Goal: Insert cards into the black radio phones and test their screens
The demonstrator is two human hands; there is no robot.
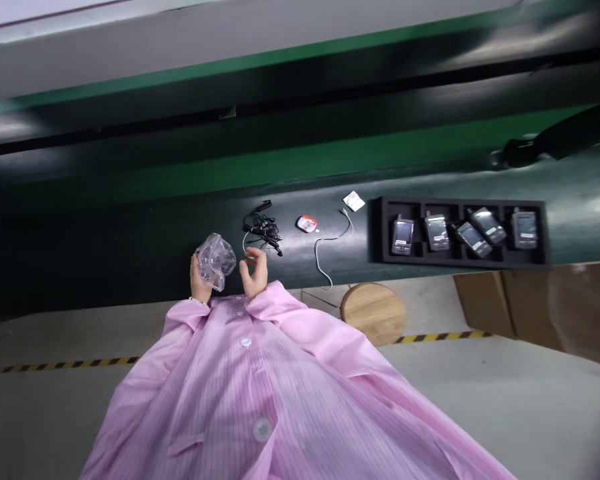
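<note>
Hand on left around clear plastic bag, right hand free, half-curled, near black cables

L hand is cupped & R hand nr it, loosely curled.

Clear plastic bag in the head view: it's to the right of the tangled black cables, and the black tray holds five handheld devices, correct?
Not quite: the head view shows the clear plastic bag left of the tangled black cables. The black tray does hold five handheld devices.
</note>
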